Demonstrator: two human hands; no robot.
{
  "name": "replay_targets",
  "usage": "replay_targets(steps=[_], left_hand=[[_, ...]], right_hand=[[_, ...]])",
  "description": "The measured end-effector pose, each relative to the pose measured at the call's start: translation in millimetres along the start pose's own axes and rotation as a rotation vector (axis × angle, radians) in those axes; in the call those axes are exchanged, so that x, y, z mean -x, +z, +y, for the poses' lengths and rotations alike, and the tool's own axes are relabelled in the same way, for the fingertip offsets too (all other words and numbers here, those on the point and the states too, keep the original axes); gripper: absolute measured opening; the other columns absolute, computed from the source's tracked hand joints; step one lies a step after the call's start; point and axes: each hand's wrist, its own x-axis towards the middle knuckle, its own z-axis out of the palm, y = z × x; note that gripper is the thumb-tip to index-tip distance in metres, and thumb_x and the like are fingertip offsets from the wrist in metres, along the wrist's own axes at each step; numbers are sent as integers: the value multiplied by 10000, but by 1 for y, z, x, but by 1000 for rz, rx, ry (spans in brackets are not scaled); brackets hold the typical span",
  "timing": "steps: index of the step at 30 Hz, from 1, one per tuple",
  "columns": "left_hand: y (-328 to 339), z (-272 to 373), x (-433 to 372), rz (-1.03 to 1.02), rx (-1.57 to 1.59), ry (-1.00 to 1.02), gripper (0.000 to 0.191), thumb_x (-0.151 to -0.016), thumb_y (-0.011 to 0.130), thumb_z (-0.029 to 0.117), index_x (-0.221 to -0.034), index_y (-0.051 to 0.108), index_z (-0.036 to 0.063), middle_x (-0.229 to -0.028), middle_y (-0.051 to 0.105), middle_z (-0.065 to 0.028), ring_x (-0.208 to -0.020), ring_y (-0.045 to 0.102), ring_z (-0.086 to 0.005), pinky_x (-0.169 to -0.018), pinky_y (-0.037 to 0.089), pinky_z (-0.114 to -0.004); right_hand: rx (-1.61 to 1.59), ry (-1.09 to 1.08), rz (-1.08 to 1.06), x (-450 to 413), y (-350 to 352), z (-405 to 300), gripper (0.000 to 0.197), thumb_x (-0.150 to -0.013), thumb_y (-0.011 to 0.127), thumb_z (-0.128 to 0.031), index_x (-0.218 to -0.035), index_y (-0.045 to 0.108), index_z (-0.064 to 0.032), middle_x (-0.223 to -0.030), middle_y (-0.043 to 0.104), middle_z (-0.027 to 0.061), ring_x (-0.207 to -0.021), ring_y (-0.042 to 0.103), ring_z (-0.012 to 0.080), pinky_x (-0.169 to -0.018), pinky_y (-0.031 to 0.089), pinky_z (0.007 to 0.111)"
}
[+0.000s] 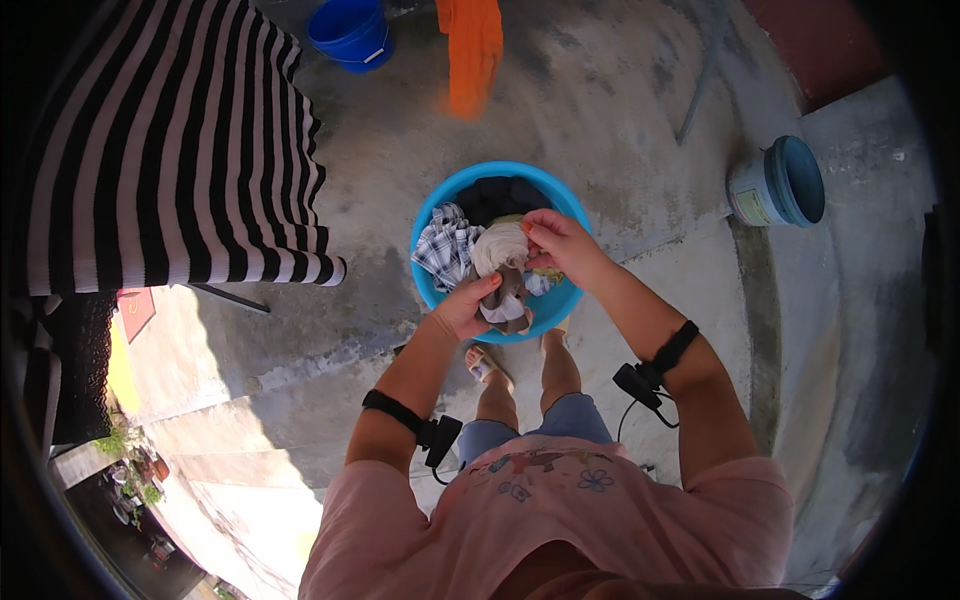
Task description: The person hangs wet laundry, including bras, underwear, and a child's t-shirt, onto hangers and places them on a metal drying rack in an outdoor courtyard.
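Observation:
My left hand (466,306) grips a bundled cloth in brown and off-white (504,292) above the near side of a round blue plastic basin (576,217). At the bundle's upper right, my right hand (562,244) has its fingertips on the pale cream part (501,246). Beneath and around the bundle, the basin holds a black-and-white plaid cloth (446,244) at the left and dark fabric (501,196) at the far side. Some yellowish-green cloth shows beside my right fingers. Part of the bundle hides what lies below it.
A striped black-and-pink cloth (187,165) hangs at the left. Beyond the basin are a blue bucket (351,37) and hanging orange cloth (474,52). A pale bucket (757,191) lies tilted at the right. A metal bar (701,82) stands at the upper right.

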Motion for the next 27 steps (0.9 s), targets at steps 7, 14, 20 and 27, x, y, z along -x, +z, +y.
replay_targets(steps=[7, 14, 20, 27], left_hand=[[28, -3, 35, -95, -7, 42, 619, -728, 732, 281, -1242, 466, 61, -1071, 602, -161, -872, 623, -228, -706, 521, -349], [43, -59, 71, -116, -56, 83, 666, -671, 785, 313, -1184, 496, 2, -790, 574, -95, -662, 541, -154, -570, 442, -273], [44, -100, 126, 110, -164, 186, 540, -691, 774, 347, -1051, 548, 15, -743, 556, -65, -646, 534, -144, -553, 443, -269], [37, -118, 175, 564, -447, 169, 418, -658, 787, 157, -1022, 612, 47, -912, 631, -34, -778, 594, -130, -679, 477, -276]], right_hand=[[1225, -1042, -266, 49, 0, -58, 504, -710, 613, 21, -1181, 502, -119, -1291, 387, 188, -1091, 499, 330, -902, 441, 381], [1259, -1244, -631, 31, 32, -36, 525, -744, 592, -89, -1247, 477, -186, -1167, 470, 115, -1015, 554, 283, -780, 502, 355], [1302, -1273, -676, 54, 97, -16, 529, -762, 549, -101, -1277, 434, -133, -938, 522, 57, -790, 598, 215, -614, 513, 325], [1400, -1187, -630, 85, 143, 15, 466, -765, 543, -64, -1222, 461, -97, -898, 519, 86, -758, 607, 253, -581, 501, 357]])
